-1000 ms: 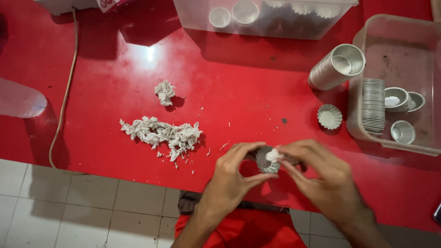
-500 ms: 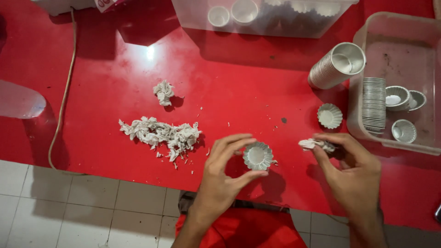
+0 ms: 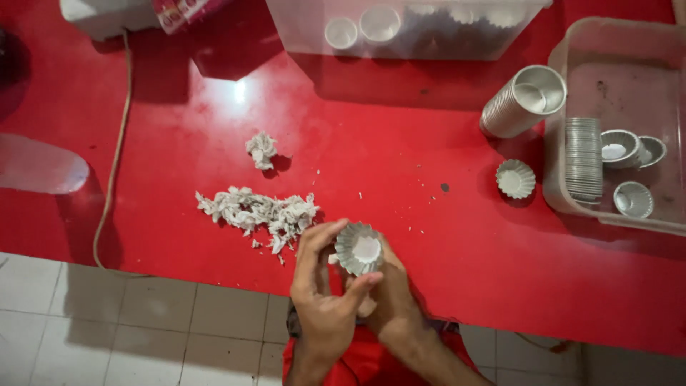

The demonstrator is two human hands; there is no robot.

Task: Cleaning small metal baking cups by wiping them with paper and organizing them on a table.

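While both hands grasp it, the left hand (image 3: 325, 293) and right hand (image 3: 393, 300) hold a small fluted metal mould (image 3: 359, 249) at the near edge of the red table (image 3: 400, 157). Just left lies a heap of white paper scraps (image 3: 261, 212); another fluted mould (image 3: 515, 178) sits far right.

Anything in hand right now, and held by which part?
Fluted metal cup, gripped at its rim and pleated side by the fingers of both left hand and right hand.
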